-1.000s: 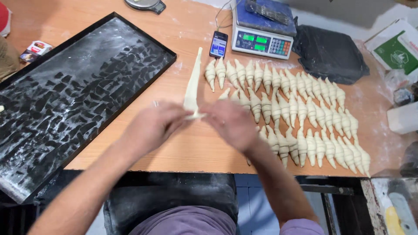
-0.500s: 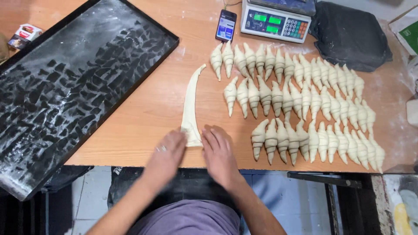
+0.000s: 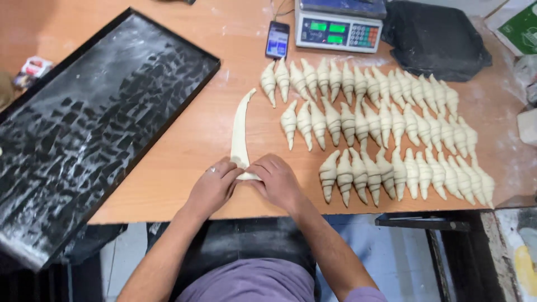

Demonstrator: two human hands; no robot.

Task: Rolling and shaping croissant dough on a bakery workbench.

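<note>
- A small red and white packet sits at the far left edge of the wooden worktop.
- A large black baking tray, dusted with flour in patchy streaks, lies at an angle over the left part of the worktop; its near corner juts out past the front edge.
- The left hand rests flat near the front edge, just right of the tray, its fingertips pressing on the wide near end of a dough strip.
- The dough strip is a long, thin triangle lying flat on the worktop, running away from the person and curving slightly right at its narrow far tip.
- The right hand rests beside the left, fingertips on the same wide end; the two hands nearly meet over it, fingers bent down onto the dough rather than closed around it.
- A phone with a lit screen lies at the back, beyond the strip.
- Rolled croissants, unbaked, lie in three close rows right of the hands.
- A digital scale stands behind them.
- A black bag lies at the back right.
</note>
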